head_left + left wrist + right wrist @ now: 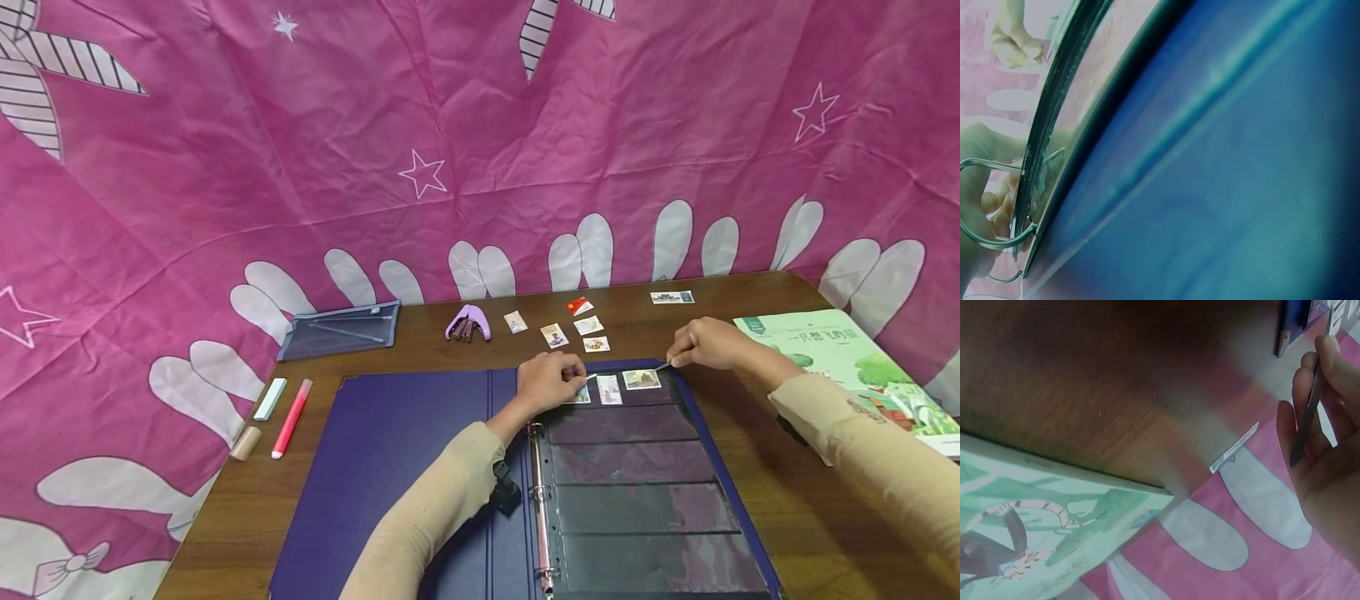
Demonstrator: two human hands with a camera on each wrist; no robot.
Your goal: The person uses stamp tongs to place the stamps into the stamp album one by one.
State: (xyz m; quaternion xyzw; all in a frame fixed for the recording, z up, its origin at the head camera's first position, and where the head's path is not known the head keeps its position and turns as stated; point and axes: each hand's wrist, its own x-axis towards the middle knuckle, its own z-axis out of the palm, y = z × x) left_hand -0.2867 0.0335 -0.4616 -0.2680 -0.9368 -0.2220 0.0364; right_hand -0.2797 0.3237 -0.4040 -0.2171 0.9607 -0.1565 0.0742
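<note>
An open blue stamp album [420, 450] lies on the table, its black pocket page [637, 508] on the right side. My left hand [551, 382] is at the page's top left, fingertips together on a small pale strip [591, 377]. Under these fingers a stamp [580, 396] is partly hidden. Beside it, an upright stamp [610, 390] sits in the top row. My right hand [705, 343] grips metal tweezers [1311, 409], thumb against their side. In the head view, the tweezers' tip reaches the upper right corner of a landscape stamp [642, 380] in that row.
Several loose stamps [554, 336] lie behind the album, with a longer one [672, 297] farther right. A green book [855, 367] is at right. A purple clip-like tool [467, 323], mesh pouch [341, 332] and red marker [291, 421] are toward the left. Metal rings [540, 492] rise at the spine.
</note>
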